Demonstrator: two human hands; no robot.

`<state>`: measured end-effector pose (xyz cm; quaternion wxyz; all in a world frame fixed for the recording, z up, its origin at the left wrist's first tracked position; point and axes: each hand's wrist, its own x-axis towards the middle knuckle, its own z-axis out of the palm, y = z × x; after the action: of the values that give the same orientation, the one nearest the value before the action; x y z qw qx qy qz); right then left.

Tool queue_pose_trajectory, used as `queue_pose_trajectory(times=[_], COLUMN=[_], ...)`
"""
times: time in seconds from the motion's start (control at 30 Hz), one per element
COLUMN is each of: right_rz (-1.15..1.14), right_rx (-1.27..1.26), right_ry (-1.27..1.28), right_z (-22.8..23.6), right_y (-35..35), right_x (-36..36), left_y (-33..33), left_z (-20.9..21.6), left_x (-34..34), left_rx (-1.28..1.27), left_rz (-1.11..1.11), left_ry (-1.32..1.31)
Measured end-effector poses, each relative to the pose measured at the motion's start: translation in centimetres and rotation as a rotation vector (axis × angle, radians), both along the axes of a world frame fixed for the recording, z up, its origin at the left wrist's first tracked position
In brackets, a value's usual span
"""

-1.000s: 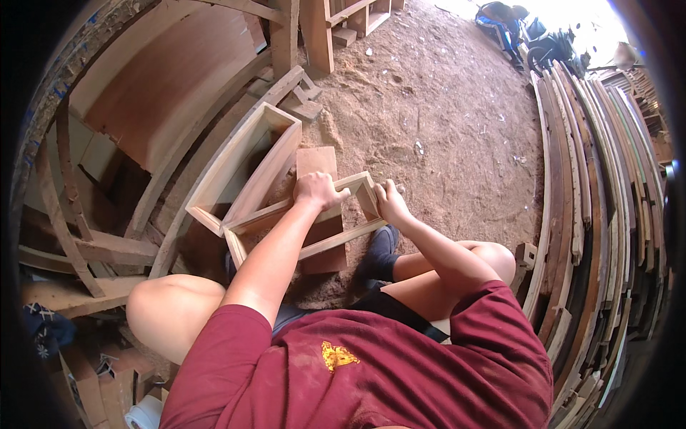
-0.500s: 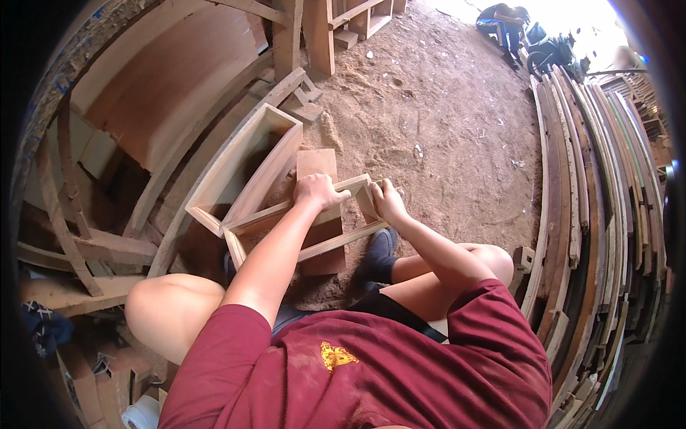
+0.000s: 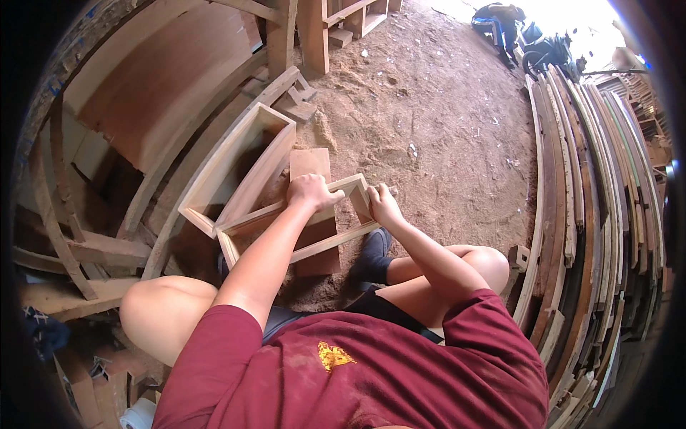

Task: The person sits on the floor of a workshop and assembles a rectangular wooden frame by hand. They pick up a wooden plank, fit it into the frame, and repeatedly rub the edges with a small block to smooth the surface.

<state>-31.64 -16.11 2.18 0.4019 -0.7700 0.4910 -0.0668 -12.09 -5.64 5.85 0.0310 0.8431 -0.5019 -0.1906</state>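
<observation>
Curved planks [image 3: 107, 136] and a larger open wooden frame [image 3: 239, 168] lie at the left of a sawdust-strewn floor [image 3: 436, 121]. Beside it, a seated person steadies a small rectangular wooden frame [image 3: 300, 222] resting on a flat board [image 3: 309, 163] over the floor. The left hand [image 3: 309, 191] is closed over the frame's upper rail, pressing down; the right hand [image 3: 384, 206] is curled around its right end piece. Firm, even pressure from both hands would likely keep the corners square. Stacked bent timber strips [image 3: 593, 186] line the right.
</observation>
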Motion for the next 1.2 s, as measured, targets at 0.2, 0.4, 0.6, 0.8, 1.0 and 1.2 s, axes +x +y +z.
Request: queue_pose_trajectory(times=[0.2,0.4,0.6,0.8,1.0,1.2], right_rz=[-0.025,0.023,-0.050,-0.015,0.032,-0.007], right_rx=[-0.004,-0.029,-0.098,-0.067,-0.138,-0.113], right_ry=[-0.077,-0.045,-0.049,0.010,0.035,0.001], right_z=[-0.8,-1.6,0.2,0.3,1.5,1.4], right_y=[-3.7,-1.3,-2.7,-0.7,-0.7,-1.4], right_x=[4.8,0.4,3.9,1.3,1.9,3.2], left_y=[-0.4,0.0,-0.3,0.1,0.2,0.3], left_z=[0.5,0.6,1.0,0.3,0.4,0.2], left_x=[-0.4,-0.3,-0.8,-0.5,-1.0,-0.9], left_rx=[0.005,0.012,0.003,-0.020,-0.071,-0.081], left_rz=[-0.019,-0.006,-0.032,-0.023,-0.024,-0.052], left_ry=[-0.032,-0.015,-0.066,-0.085,-0.109,-0.121])
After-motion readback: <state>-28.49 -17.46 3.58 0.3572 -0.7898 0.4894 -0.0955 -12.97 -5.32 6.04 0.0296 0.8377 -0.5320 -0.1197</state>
